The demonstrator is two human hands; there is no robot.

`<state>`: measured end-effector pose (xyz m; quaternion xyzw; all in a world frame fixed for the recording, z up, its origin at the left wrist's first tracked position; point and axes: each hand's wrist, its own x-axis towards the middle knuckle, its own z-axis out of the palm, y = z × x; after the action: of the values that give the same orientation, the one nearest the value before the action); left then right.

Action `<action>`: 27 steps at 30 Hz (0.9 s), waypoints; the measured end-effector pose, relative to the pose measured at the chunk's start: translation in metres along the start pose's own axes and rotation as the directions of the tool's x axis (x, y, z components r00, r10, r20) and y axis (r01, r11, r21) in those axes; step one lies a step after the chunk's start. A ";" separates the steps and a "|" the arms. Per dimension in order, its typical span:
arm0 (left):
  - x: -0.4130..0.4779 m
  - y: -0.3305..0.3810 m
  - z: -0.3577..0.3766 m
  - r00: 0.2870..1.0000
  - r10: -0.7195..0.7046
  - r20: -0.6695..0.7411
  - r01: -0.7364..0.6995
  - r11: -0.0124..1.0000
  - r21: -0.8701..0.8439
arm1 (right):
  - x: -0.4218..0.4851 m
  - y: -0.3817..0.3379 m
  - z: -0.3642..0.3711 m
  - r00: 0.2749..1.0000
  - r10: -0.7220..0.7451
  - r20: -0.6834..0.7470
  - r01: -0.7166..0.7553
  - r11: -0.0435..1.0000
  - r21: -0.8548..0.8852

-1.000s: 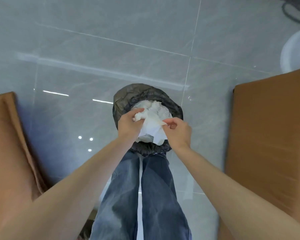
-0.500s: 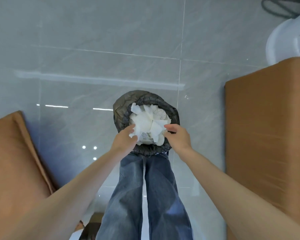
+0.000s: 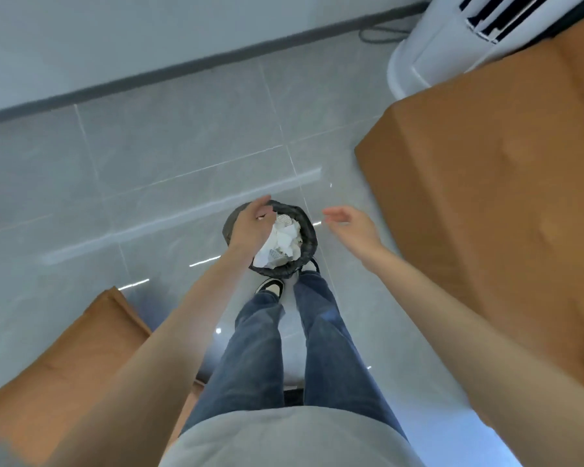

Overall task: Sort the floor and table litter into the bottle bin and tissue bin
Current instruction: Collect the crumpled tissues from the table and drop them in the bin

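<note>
Both hands look empty to me. My left hand (image 3: 250,227) hovers over the left side of the tissue bin (image 3: 312,242), fingers loosely bent and parted with nothing pinched in them. My right hand (image 3: 353,227) hangs just to the right of the rim, not touching it, fingers relaxed and spread. The crumpled tissues (image 3: 284,241) sit heaped inside the black liner, up to about the rim, so I judge this drop finished; hands spread like this fit a load let go, not one being carried. The bin stands on the grey tiled floor (image 3: 182,156) right at my toes, the left shoe (image 3: 270,286) just beside its base, which I take as the reason both arms reach straight down over it. As for room, the brown seat (image 3: 486,197) crowds my right arm, its corner near the bin, and a second brown cushion (image 3: 81,348) lies by my left leg. The widest free lane runs ahead and left over the tiles toward the dark skirting. A white appliance (image 3: 429,45) with a cable closes the far right. I see no bottle bin here.
</note>
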<state>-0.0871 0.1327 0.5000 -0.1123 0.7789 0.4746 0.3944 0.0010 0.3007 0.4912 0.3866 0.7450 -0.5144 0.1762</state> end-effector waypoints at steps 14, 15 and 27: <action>-0.139 0.070 0.116 0.758 0.117 0.642 -0.523 0.697 0.490 | -0.216 0.096 -0.062 0.770 0.365 -0.523 -0.016 0.831 0.556; -0.150 0.071 0.133 0.725 0.114 0.679 -0.567 0.658 0.495 | -0.231 0.109 -0.067 0.728 0.411 -0.549 -0.002 0.802 0.597; -0.304 0.040 0.346 0.315 -0.093 0.945 -0.863 0.386 0.326 | -0.393 0.260 -0.112 0.310 0.767 -0.562 0.279 0.492 0.825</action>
<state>0.2681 0.3797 0.6630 0.5796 0.5702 0.1185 0.5699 0.4646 0.2917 0.6325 0.7621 0.2770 -0.4406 -0.3852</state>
